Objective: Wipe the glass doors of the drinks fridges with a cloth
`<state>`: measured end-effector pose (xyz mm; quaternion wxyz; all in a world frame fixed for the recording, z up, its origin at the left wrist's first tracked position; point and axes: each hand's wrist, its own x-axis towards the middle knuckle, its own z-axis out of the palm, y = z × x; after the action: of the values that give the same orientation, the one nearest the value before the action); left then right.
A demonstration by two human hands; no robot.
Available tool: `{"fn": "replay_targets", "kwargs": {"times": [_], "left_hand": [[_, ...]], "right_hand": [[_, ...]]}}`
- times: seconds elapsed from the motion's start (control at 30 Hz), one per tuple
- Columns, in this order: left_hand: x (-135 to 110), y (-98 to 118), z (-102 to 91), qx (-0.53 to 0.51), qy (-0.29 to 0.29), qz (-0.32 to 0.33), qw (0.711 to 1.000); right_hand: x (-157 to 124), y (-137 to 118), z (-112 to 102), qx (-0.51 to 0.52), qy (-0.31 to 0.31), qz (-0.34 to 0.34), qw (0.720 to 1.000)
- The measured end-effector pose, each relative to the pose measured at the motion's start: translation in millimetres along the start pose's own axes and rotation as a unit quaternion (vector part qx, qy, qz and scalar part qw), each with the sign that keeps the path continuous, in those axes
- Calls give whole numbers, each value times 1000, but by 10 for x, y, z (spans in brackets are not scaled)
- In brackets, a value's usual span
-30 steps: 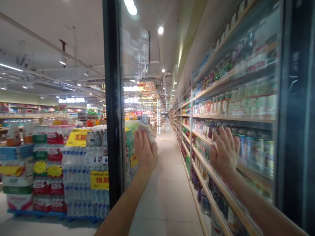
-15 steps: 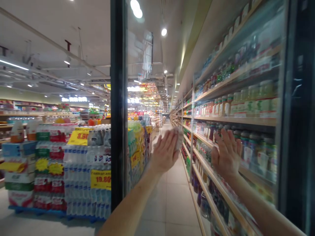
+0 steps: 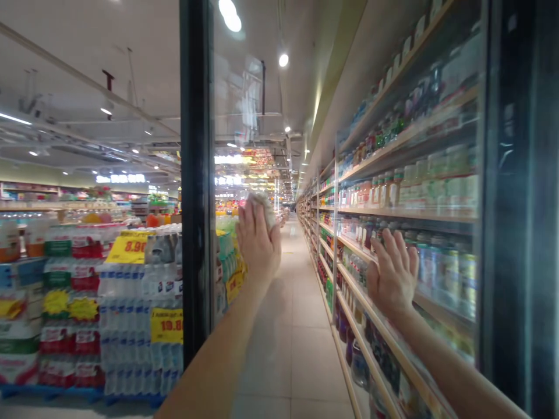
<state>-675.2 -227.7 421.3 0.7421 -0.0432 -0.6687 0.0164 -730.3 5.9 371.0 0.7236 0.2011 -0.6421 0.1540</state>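
The glass pane (image 3: 305,75) stands upright between 2 dark edges: the left frame bar (image 3: 195,174) and the wider right frame bar (image 3: 506,233). The left hand (image 3: 259,247) is up on the pane, nearer the left bar, with a strip of bare glass between hand and bar. The right hand (image 3: 394,273) is nearer the right bar, also with glass to spare beside it. Between the 2 hands lies a wide stretch of open pane, and more runs above them toward the top of the view. The left forearm crosses the foot of the left bar; the right forearm slants in from the lower right corner.

The cloth (image 3: 264,210) is under the left hand, which holds it against the glass, fingers stretched over it. It looks pale, whitish-grey and bunched, showing past the fingertips and on the thumb side; blur softens its outline. The right hand is empty, fingers spread, palm toward the pane; whether it touches, I cannot tell.

Through the glass are pale floor tiles (image 3: 266,361) and bottle-filled shelves (image 3: 402,213). Left of the frame stand stacked bottle packs (image 3: 140,326) with yellow price signs (image 3: 167,326).
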Motion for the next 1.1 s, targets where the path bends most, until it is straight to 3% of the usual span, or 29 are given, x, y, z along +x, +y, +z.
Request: {"fn": "replay_targets", "kwargs": {"times": [0.03, 0.07, 0.17, 0.2, 0.23, 0.27, 0.37, 0.4, 0.43, 0.53, 0.57, 0.63, 0.73, 0.77, 0.8, 0.9, 0.93, 0.97, 1.07, 1.1], "left_hand": [[6, 36, 16, 0, 5, -13, 1000], [-9, 99, 29, -9, -9, 24, 1000], [-90, 276, 44, -51, -93, 251, 962], [-92, 278, 41, -53, -105, 279, 953], [-72, 243, 36, -46, -102, 262, 959], [-35, 182, 31, -33, -82, 206, 975], [82, 26, 28, 2, -4, -4, 1000], [88, 32, 30, 0, -3, -12, 1000], [72, 68, 31, -9, -22, 25, 999], [-32, 206, 24, -45, -103, 230, 967], [-50, 208, 19, -47, -109, 254, 960], [-36, 118, 10, -29, -78, 190, 978], [23, -43, -1, 2, 5, 3, 1000], [20, -49, -4, 1, 11, -12, 1000], [0, -30, -8, -8, -2, 15, 1000], [-87, 39, -31, -39, -86, 196, 976], [-97, 18, -43, -35, -96, 216, 971], [-92, -32, -55, -22, -89, 195, 977], [-37, -245, -90, 26, -6, 8, 1000], [-30, -290, -99, 32, 10, -25, 999]], "right_hand": [[2, -3, 1, -1, 1, 3, 1000], [3, -5, 2, -3, 3, 3, 1000], [2, -5, 4, -1, 9, -5, 1000], [1, -5, 4, 1, 8, -6, 1000], [1, -7, 3, 2, 6, -5, 1000], [1, -9, 2, 3, 1, -3, 1000], [5, -22, -4, 3, -4, 5, 1000], [7, -24, -6, 2, -2, 7, 1000], [9, -25, -8, 0, 0, 9, 1000], [8, -12, -8, -2, 0, 4, 1000], [6, -6, -7, -1, 0, 0, 1000], [-1, 7, -1, 2, 0, -9, 1000], [-10, 20, 7, 4, 9, -9, 1000], [-13, 23, 9, 6, 9, -8, 1000], [-15, 27, 10, 8, 9, -8, 1000], [-22, 40, 15, 11, 6, -14, 1000], [-25, 44, 19, 11, 7, -14, 1000], [-27, 47, 23, 9, 9, -15, 1000], [-32, 48, 33, 6, 13, -16, 1000], [-33, 46, 35, 5, 14, -15, 1000]]}}
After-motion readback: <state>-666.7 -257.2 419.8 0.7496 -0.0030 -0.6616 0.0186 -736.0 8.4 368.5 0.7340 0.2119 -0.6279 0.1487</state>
